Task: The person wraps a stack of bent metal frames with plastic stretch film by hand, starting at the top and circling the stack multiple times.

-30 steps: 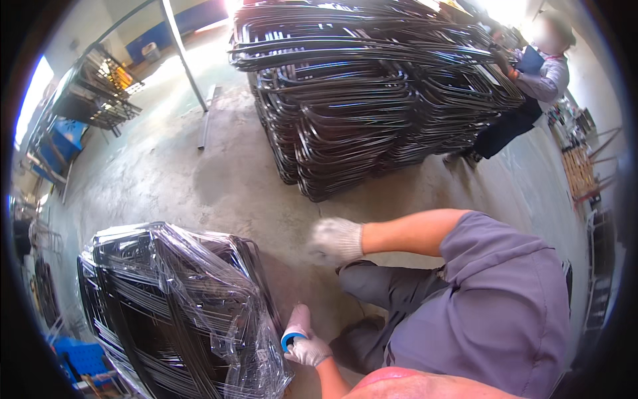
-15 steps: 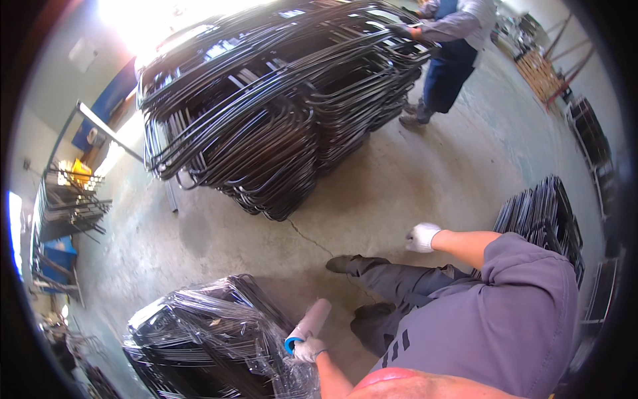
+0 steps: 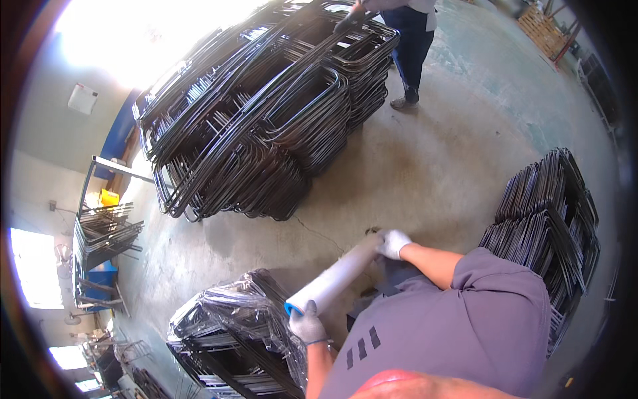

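Note:
A roll of clear plastic stretch film (image 3: 335, 276) with a blue core end is held slantwise in front of my body. My left hand (image 3: 308, 326), in a pale work glove, is closed on the blue-cored end. My right hand (image 3: 393, 244), in a white glove, is closed around the far end of the roll; some of its fingers are hidden. Beside my left hand, at the lower left, stands a stack of black metal tube frames (image 3: 229, 349). Clear film (image 3: 232, 302), wrinkled and glossy, is wrapped over its upper part.
A large pile of bent black metal tube frames (image 3: 266, 126) stands ahead. At its far right side is a co-worker (image 3: 412, 46) with a dark-gloved hand on the frames. More black frames (image 3: 545, 219) are stacked at my right. A metal rack (image 3: 100, 246) stands at the left.
My right hand has moved left to the roll's far end and taken hold of it. The roll has swung up across my body. The view has shifted, and the co-worker stands bent nearer the pile.

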The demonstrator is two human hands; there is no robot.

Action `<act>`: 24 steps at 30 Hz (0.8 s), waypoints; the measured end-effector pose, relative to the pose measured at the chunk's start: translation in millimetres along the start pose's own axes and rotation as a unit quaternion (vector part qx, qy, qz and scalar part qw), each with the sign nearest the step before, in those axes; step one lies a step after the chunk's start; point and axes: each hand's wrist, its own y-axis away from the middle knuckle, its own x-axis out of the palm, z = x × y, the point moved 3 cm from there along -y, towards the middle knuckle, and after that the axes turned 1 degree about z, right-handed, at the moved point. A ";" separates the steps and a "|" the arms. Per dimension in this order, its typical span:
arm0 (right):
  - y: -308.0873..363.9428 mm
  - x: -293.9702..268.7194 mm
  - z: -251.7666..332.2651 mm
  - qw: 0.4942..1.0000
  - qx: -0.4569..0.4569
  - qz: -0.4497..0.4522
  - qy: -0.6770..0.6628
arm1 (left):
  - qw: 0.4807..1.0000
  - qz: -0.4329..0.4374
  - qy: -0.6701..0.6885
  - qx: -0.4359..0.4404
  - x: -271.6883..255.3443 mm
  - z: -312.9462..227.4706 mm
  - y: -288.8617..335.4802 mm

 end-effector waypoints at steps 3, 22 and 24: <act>-29.5 -43.4 -13.4 0.984 0.155 -0.082 -0.020 | 0.990 0.014 0.140 -0.034 16.1 -82.2 23.2; 0.0 -118.7 -142.2 0.731 0.037 -0.108 -0.673 | 0.943 -0.003 -0.295 0.154 43.3 -146.0 -12.0; 18.2 -110.2 -152.2 0.740 0.058 -0.136 -0.657 | 0.951 0.003 -0.271 0.149 48.1 -138.4 1.3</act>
